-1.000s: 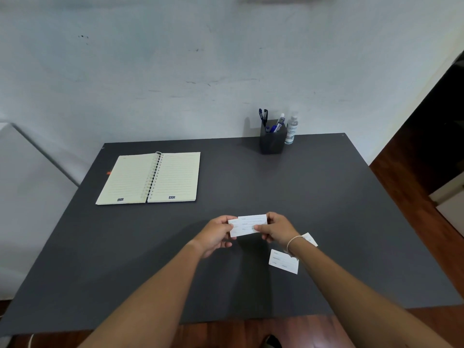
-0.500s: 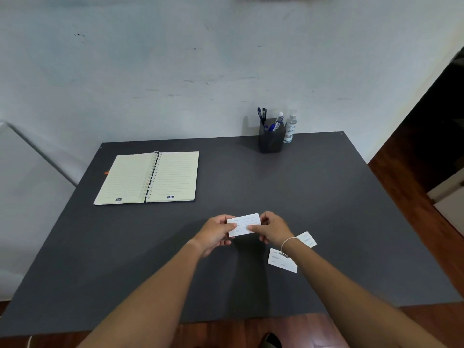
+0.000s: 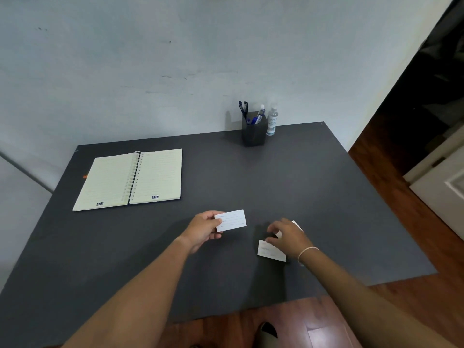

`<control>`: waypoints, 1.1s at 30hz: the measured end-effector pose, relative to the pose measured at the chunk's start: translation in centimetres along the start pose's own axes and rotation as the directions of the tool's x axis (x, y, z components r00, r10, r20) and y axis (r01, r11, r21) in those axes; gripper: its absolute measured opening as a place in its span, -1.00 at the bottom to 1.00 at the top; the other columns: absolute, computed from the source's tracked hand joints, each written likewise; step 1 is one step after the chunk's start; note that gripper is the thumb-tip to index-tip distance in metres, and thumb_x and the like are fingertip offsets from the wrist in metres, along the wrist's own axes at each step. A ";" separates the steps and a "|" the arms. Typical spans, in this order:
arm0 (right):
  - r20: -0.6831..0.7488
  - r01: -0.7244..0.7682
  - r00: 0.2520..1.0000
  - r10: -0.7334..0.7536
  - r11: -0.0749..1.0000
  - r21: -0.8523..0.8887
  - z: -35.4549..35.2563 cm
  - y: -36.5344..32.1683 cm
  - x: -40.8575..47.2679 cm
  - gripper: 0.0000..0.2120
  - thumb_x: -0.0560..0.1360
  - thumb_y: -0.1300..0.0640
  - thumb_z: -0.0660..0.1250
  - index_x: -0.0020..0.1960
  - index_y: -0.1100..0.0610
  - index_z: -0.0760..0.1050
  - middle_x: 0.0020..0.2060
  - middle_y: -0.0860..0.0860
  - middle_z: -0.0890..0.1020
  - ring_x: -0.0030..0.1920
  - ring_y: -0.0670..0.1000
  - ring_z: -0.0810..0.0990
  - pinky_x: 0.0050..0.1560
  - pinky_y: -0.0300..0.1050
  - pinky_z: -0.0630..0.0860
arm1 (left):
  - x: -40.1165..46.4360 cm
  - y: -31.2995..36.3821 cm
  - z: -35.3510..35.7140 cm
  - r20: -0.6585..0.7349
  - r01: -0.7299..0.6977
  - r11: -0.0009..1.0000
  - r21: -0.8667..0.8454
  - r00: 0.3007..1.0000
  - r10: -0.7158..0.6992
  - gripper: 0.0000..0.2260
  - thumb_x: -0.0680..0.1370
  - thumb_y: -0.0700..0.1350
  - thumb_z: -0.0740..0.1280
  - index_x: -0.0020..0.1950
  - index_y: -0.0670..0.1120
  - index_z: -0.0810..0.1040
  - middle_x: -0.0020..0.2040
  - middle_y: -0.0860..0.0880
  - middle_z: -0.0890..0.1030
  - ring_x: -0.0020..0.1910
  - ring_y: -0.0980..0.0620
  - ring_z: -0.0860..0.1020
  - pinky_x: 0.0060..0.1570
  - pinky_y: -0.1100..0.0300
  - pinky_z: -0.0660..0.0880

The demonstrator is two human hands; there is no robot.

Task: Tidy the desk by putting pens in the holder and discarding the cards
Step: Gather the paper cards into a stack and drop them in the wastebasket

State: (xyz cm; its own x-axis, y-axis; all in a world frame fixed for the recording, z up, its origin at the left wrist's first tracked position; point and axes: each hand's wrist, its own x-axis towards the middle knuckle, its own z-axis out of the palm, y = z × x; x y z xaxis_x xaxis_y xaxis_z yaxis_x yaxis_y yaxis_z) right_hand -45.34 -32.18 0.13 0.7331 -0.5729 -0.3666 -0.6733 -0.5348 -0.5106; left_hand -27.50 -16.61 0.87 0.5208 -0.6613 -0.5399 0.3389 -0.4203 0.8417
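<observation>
a white card (image 3: pixel 231 220) is pinched by its left edge between the thumb and fingers of the left hand (image 3: pixel 203 228), just below the centre of the frame, and is held above the dark grey desk (image 3: pixel 313 197). to the lower right of it, the right hand (image 3: pixel 288 237) is spread with loosely curled fingers over two more cards; nothing is seen to be gripped in it. a second card (image 3: pixel 270 251) lies flat on the desk under the fingertips, partly covered by the palm, and whether it is touched cannot be told. only a corner of a third card (image 3: pixel 297 225) is seen past the knuckles, the rest being hidden by the hand. a thin pale band (image 3: pixel 306 252) is worn on the right wrist.

at the upper centre of the frame, against the wall, a black holder (image 3: pixel 253 134) is stood with several pens (image 3: pixel 256 116) already upright in it. a small clear bottle (image 3: pixel 272 120) is placed just beside the holder, on its right. at the left of the frame an open spiral notebook (image 3: pixel 130 179) lies flat, well apart from the cards. the stretch of desk between the hands and the holder is bare. wooden floor (image 3: pixel 401 297) is seen at the lower right.
</observation>
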 end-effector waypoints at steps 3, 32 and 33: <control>-0.028 -0.005 1.000 0.003 0.998 -0.070 0.6 1.8 -1.2 -0.65 0.41 -0.02 0.38 0.16 0.06 0.52 0.10 0.02 0.51 0.16 0.03 0.44 0.22 -0.14 0.38 | 0.1 -0.5 0.2 0.021 0.011 1.000 0.020 1.000 -0.011 -0.79 0.58 -0.32 0.17 0.13 -0.13 0.51 -0.12 -0.02 0.57 -0.26 0.09 0.50 -0.36 0.35 0.53; -0.301 -0.026 0.947 0.109 0.963 0.268 2.8 2.4 -3.3 -0.77 0.46 0.16 0.35 0.12 0.11 0.55 0.06 0.04 0.55 -0.04 0.03 0.51 -0.01 -0.26 0.33 | 0.6 -1.2 2.6 0.097 -0.014 0.991 0.135 0.995 0.001 -0.81 0.54 -0.33 0.25 -0.01 -0.07 0.53 -0.07 -0.08 0.55 -0.20 0.06 0.55 -0.28 0.28 0.55; -0.315 -0.021 0.941 0.128 0.946 0.322 2.6 2.3 -3.3 -0.78 0.46 0.18 0.36 0.10 0.12 0.56 0.04 0.04 0.56 -0.12 0.00 0.50 -0.03 -0.26 0.33 | 0.7 -1.2 2.5 0.093 -0.014 0.991 0.134 0.996 0.002 -0.81 0.54 -0.33 0.25 0.00 -0.07 0.53 -0.07 -0.08 0.55 -0.20 0.06 0.55 -0.27 0.29 0.55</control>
State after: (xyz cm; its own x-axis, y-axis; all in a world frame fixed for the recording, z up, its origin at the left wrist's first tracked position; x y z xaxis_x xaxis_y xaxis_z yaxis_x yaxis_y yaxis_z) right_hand -49.06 -29.94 -1.83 0.5730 -0.8027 -0.1653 -0.6215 -0.2941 -0.7261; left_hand -29.50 -18.10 -0.46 0.4463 -0.7169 -0.5357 0.2238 -0.4901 0.8424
